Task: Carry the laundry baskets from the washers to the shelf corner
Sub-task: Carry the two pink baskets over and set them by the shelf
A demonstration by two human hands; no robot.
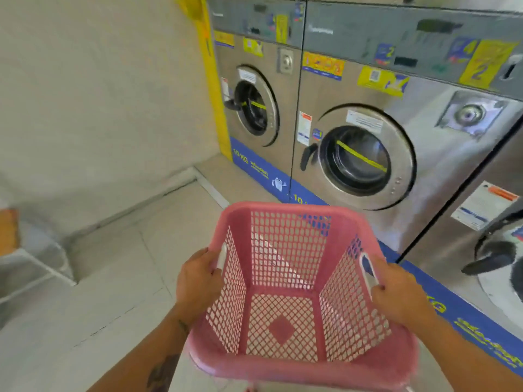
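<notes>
An empty pink plastic laundry basket [285,210] with lattice walls hangs in front of me above the floor. My left hand [198,281] grips the handle slot on its left rim. My right hand [402,292] grips the handle slot on its right rim. Steel front-loading washers stand just beyond the basket: one [254,103] at the far left against the wall, another [365,157] right behind the basket.
A third washer [498,250] with a dark door handle shows at the right edge. A blue band runs along the washers' base. Pale tiled floor [113,278] spreads left to a wall with a low step [36,267] and something orange [8,230].
</notes>
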